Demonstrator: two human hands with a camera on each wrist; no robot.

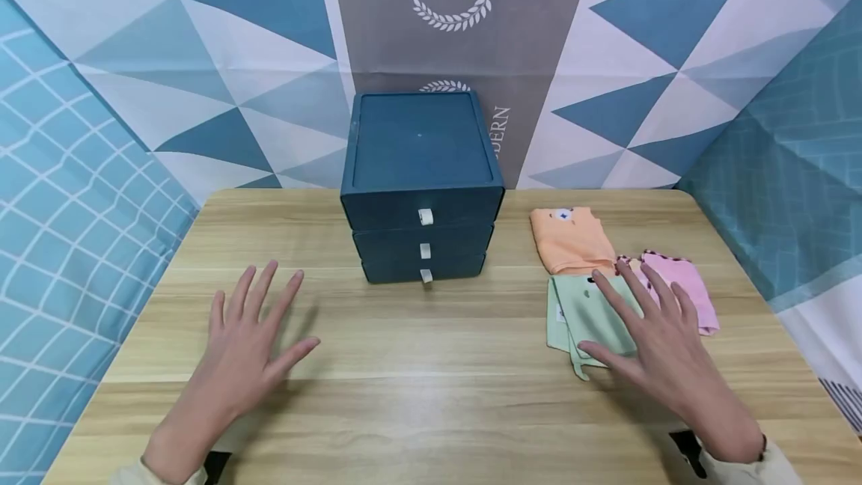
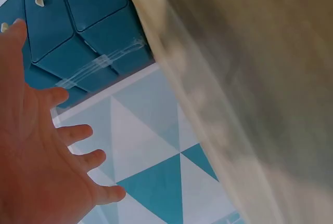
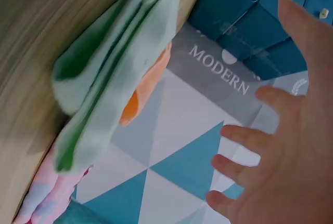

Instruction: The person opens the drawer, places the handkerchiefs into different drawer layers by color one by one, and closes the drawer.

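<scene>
Both hands hover over the wooden table with fingers spread, holding nothing. My left hand point(image 1: 245, 350) is at the left, in front of a dark blue three-drawer box point(image 1: 420, 141) with small white pull tabs. On the right, my right hand point(image 1: 663, 343) hangs above folded cloths and partly covers them in the head view. Nearest it lies a green cloth point(image 1: 586, 313); a pink cloth point(image 1: 694, 290) is to its right and an orange cloth point(image 1: 572, 242) behind. In the right wrist view the green cloth point(image 3: 117, 73) shows its folded layers, apart from the fingers.
The drawer box stands at the table's back edge against a patterned backdrop point(image 1: 269, 43). A blue grid-patterned sheet point(image 1: 74, 245) hangs at the left, and a teal sheet point(image 1: 795, 156) at the right. The wooden tabletop point(image 1: 431, 373) stretches between the hands.
</scene>
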